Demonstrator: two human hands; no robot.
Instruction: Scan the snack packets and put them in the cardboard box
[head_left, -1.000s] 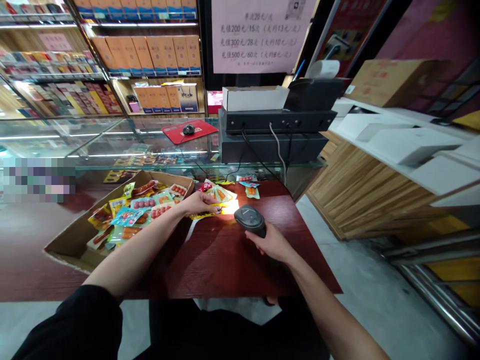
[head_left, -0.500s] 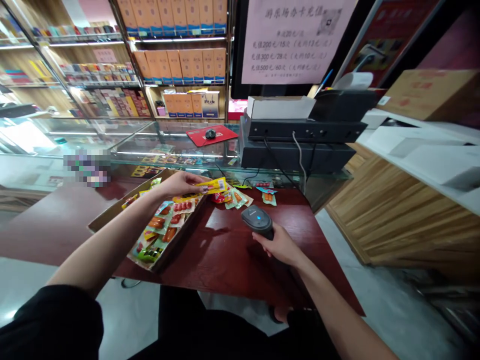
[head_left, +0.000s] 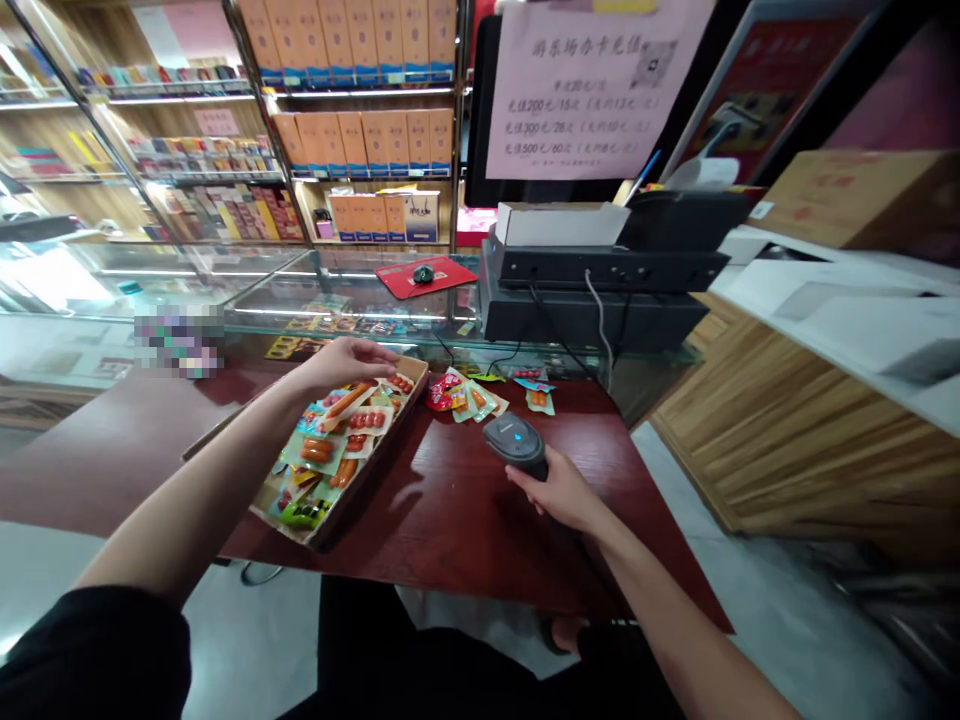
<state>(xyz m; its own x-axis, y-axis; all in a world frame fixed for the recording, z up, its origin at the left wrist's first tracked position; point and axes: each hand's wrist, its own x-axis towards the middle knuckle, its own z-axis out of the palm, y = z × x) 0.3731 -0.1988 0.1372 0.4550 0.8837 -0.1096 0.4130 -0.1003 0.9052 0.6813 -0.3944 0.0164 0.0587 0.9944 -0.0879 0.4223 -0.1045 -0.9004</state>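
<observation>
My right hand [head_left: 559, 487] is wrapped around the handle of a dark grey barcode scanner [head_left: 516, 442], held above the dark red table; a small blue light shows on its top. Over the far part of a shallow cardboard box [head_left: 373, 470] hovers my left hand [head_left: 351, 362], fingers stretched out and loosely bent, with no packet visible in them. Packaged sausages [head_left: 318, 450] and other small snack packets fill the box, partly hidden by my left forearm. A green packet [head_left: 304, 513] lies at its near end. Beyond the scanner, several loose snack packets [head_left: 474, 399] lie on the table.
A glass display counter [head_left: 337, 275] borders the table's far side, with a mouse [head_left: 423, 273] on a red mat. Black machines [head_left: 600, 300] with hanging cables stand at the back right. A wooden cabinet [head_left: 810, 420] is on the right.
The yellow packet has left my left hand, which has drawn back slightly to the left over the box. My right hand still holds the scanner in nearly the same place.
</observation>
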